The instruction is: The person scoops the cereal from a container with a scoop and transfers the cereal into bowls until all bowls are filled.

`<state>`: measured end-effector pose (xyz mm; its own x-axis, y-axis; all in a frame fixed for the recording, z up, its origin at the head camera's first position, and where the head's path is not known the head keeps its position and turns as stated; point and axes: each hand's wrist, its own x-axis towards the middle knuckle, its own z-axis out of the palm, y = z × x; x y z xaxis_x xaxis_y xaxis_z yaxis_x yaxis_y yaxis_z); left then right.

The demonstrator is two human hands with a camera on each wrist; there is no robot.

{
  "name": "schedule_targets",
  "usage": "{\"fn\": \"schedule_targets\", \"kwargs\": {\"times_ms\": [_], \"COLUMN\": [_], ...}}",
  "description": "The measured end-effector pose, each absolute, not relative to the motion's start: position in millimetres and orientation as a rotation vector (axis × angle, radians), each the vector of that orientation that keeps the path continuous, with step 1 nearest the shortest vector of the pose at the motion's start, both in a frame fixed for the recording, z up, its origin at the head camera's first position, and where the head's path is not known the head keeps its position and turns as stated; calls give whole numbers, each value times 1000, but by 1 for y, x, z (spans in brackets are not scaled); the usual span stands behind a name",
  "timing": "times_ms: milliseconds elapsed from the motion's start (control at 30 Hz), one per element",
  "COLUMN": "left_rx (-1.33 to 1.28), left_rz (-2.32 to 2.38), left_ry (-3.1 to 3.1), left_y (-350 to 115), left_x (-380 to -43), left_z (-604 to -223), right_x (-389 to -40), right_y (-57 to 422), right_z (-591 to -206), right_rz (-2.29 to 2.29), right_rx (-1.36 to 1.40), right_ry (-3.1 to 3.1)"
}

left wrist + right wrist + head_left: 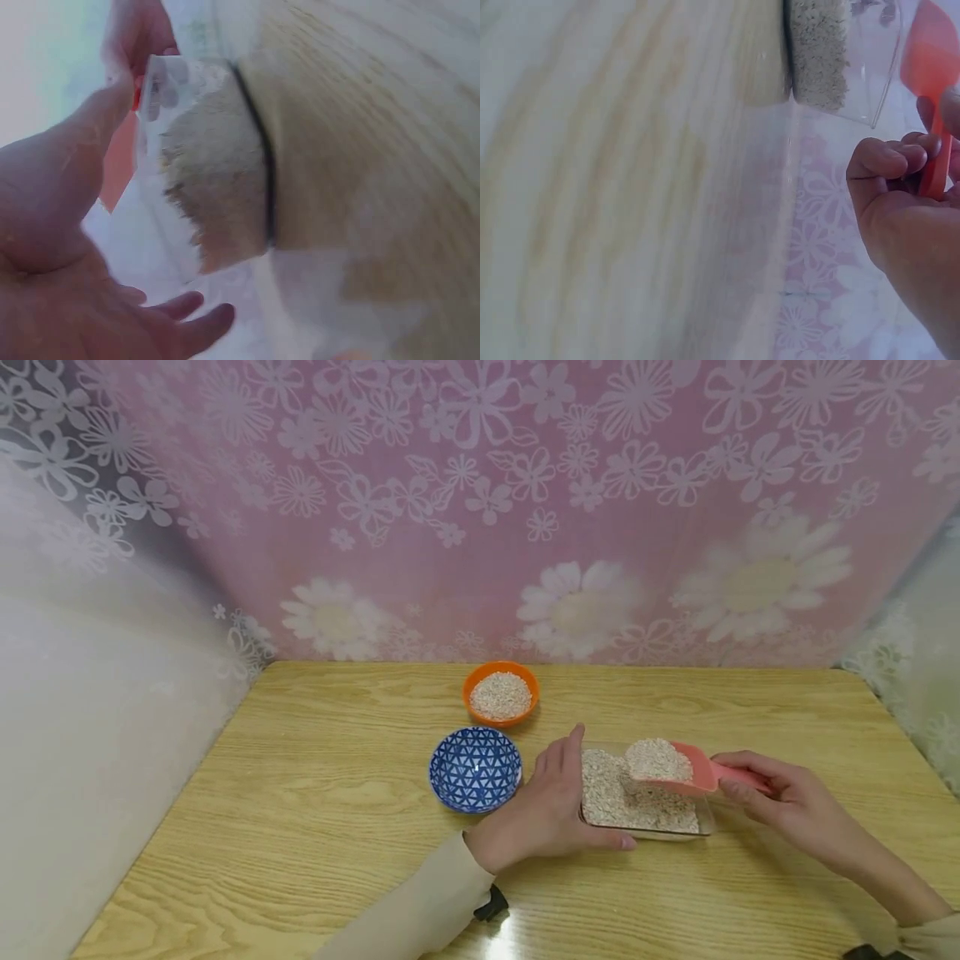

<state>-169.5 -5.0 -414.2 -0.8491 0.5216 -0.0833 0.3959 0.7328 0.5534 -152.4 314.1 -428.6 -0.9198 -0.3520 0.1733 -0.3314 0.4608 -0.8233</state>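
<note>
My right hand (795,802) grips the handle of a pink-red scoop (701,768), fingers curled round it. Heaped oats (660,760) fill the scoop, which is above a clear rectangular container (705,822). More oats (615,789) lie inside that container. At the container's left end is my left hand (551,802), its fingers fairly straight and spread, with the thumb along the near side. The left wrist view shows the left palm (60,217) beside the clear wall; contact is hard to judge there. In the right wrist view the scoop (934,64) stands beside the container.
Left of the left hand sits a blue-and-white patterned bowl (476,770) with nothing in it. Behind it, an orange bowl (469,681) holds oats. The wooden table (300,793) ends at a flowered pink curtain (450,527) at the back.
</note>
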Motion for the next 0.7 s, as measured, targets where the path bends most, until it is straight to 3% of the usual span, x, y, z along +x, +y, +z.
{"fn": "schedule_targets", "kwargs": {"times_ms": [367, 700], "left_rx": [837, 576], "left_rz": [913, 918], "left_ry": [2992, 2841], "left_y": [-81, -155], "left_x": [-179, -194], "left_z": [-398, -419], "right_x": [-150, -155], "right_y": [309, 304], "right_z": [-427, -423], "right_rz": [-1604, -1761], "right_rx": [-582, -648], "right_ry": [2586, 2503]}}
